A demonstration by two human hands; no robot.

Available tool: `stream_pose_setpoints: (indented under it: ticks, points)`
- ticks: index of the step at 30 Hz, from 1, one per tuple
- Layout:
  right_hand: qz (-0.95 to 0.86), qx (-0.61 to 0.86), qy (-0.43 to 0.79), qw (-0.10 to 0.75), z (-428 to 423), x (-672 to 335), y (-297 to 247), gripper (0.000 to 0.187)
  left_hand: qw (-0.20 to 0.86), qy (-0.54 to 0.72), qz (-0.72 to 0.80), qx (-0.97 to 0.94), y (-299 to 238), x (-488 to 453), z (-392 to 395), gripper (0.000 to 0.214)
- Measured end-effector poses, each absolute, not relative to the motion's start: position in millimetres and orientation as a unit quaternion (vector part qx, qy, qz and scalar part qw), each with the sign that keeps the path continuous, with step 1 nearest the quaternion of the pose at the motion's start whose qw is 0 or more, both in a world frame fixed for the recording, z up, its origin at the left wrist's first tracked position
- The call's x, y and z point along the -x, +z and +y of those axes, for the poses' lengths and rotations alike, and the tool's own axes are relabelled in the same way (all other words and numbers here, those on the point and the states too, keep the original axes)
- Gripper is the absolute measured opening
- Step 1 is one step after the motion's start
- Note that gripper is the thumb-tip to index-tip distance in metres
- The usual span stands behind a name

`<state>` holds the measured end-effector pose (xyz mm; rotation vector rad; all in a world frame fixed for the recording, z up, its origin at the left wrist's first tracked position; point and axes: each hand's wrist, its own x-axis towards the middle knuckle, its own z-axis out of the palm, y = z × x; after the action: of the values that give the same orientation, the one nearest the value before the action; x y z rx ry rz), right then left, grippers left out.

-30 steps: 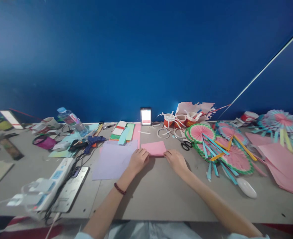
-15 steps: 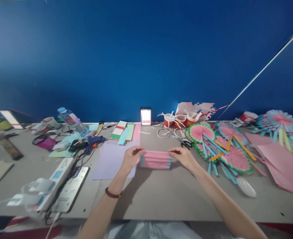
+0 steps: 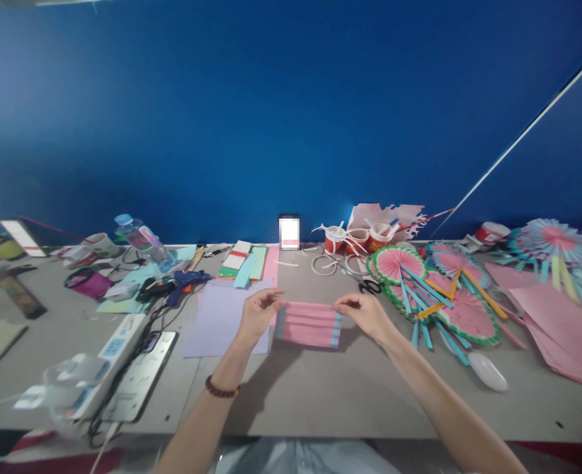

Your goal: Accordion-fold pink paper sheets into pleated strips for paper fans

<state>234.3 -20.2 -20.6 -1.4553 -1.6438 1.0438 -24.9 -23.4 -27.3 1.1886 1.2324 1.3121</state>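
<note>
A pink pleated paper (image 3: 308, 324) with light blue side edges hangs between my hands, held up over the grey table. Its upper left corner is pinched by my left hand (image 3: 260, 315); my right hand (image 3: 363, 312) pinches the upper right corner. The paper's folds run from side to side, and its lower edge hangs free. Beneath and beside my left hand lies a lilac sheet (image 3: 216, 322). Black-handled scissors (image 3: 370, 287) rest just beyond my right hand.
Pink and green pleated paper fans (image 3: 399, 264) lie on the right, near a white computer mouse (image 3: 488, 372). Left are a power strip (image 3: 116, 352), a phone (image 3: 143, 375), a glue gun (image 3: 185, 284) and a bottle (image 3: 145, 240). Red cups (image 3: 334, 240) stand at the back.
The pleated paper has spread taller, its lower edge dropping toward me. Both hands keep their pinch on its upper corners and have barely moved.
</note>
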Motion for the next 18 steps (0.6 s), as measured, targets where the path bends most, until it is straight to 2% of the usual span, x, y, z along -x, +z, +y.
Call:
stream_pose_setpoints:
  ticks: [7,9,11,13,14,18]
  points:
    - [-0.641,0.541,0.360,0.407,-25,-229,-19,0.021,0.437,0.555,0.510,-0.491,-30,21,-21,0.038]
    - [-0.649,0.531,0.327,0.435,-28,-224,-18,0.021,0.379,0.567,0.516,-0.518,-29,17,-24,0.038]
    - [-0.658,0.521,0.294,0.458,-31,-219,-17,0.021,0.275,0.579,0.537,-0.549,-26,13,-29,0.036]
    - [-0.663,0.513,0.261,0.479,-35,-214,-17,0.019,0.180,0.575,0.555,-0.573,-22,7,-36,0.027]
    - [-0.664,0.510,0.246,0.488,-36,-211,-16,0.018,0.165,0.563,0.555,-0.589,-20,4,-40,0.022]
    - [-0.675,0.495,0.205,0.507,-45,-199,-15,0.015,0.285,0.477,0.505,-0.661,-16,-10,-52,0.022]
